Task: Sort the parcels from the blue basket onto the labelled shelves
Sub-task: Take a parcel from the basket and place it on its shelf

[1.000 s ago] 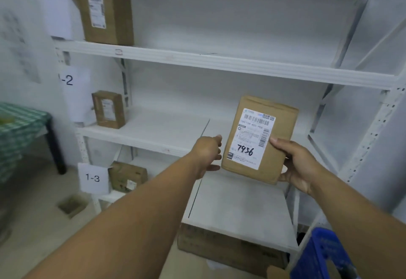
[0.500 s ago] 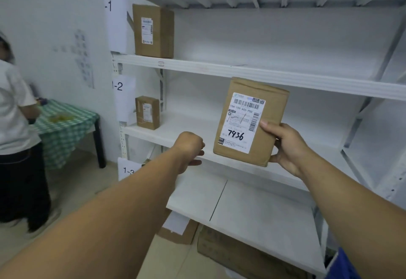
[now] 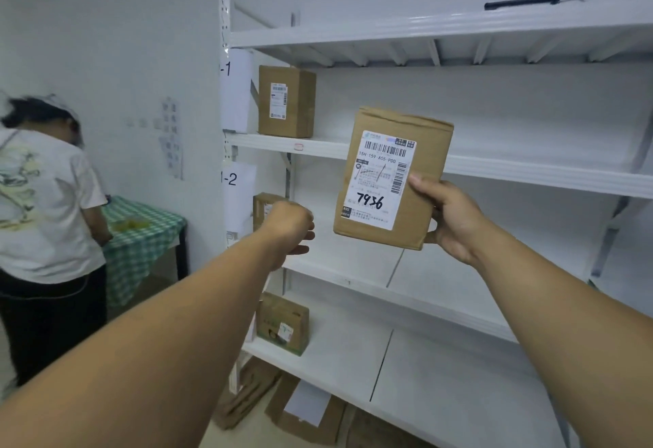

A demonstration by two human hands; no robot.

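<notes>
Matt brown cardboard parcel, white paper label, painted metal shelves

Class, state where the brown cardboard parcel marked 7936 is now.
Head view, centre-right: the brown cardboard parcel is gripped by the right hand, raised before the white shelf.

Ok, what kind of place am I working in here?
Likely a parcel sorting room: white shelving with a numbered paper sign, a labelled box stored there, and a barcoded parcel in the right hand.
</notes>
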